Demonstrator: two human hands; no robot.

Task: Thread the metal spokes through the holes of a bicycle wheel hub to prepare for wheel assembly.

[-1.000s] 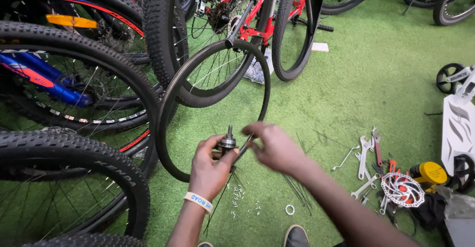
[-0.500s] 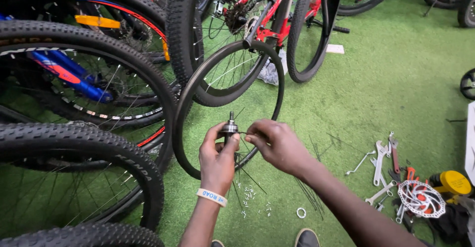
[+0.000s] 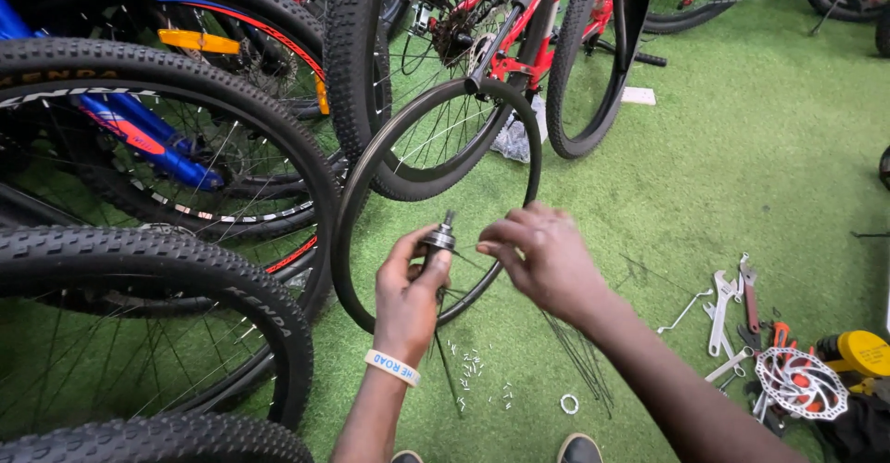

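A person's left hand grips a wheel hub inside a bare rim on green turf while the right hand pinches a thin spoke at it, with most spokes and nipples lying loose, unlaced.

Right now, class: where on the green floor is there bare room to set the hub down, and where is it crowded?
Bare green mat lies right of the red bicycle, above the wrenches. Crowded: spokes and nipples beneath the left hand and right hand; tyres fill the left.
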